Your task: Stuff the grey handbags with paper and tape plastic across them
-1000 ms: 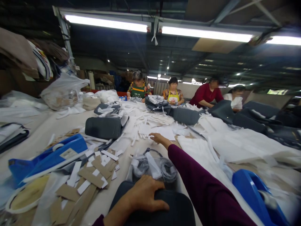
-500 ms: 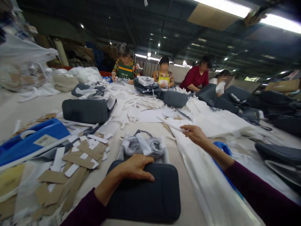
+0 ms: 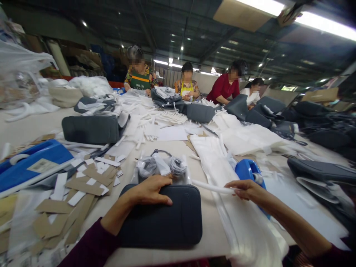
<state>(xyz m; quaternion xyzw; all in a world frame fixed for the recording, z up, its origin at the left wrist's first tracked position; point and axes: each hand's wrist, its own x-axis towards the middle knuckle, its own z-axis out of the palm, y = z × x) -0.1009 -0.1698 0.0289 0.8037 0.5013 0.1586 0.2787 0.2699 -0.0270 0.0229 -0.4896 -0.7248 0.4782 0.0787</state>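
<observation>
A dark grey padded cover [image 3: 164,222] with rounded corners lies before me at the table's near edge. My left hand [image 3: 150,191] grips its top edge, thumb on the front face and fingers over the far side. Just behind it are bundled grey cables [image 3: 178,167] in clear plastic wrapping. To the right, my right hand [image 3: 244,189] pinches the end of a slim white foam strip [image 3: 208,186], which stretches left toward the cover's top right corner. Beneath that hand is a long white sheet of soft material [image 3: 239,222].
Cardboard and white paper pieces [image 3: 83,181] are scattered at left beside a blue tape dispenser [image 3: 39,157]. Another blue dispenser [image 3: 246,168] stands right of the white sheet. More grey covers [image 3: 90,129] and white strips cover the table's middle. Several people [image 3: 226,87] work across it.
My right hand has come nearer and lower, drawing the white strip back over the white sheet toward the cover. My left hand keeps its hold. The view has shifted slightly right.
</observation>
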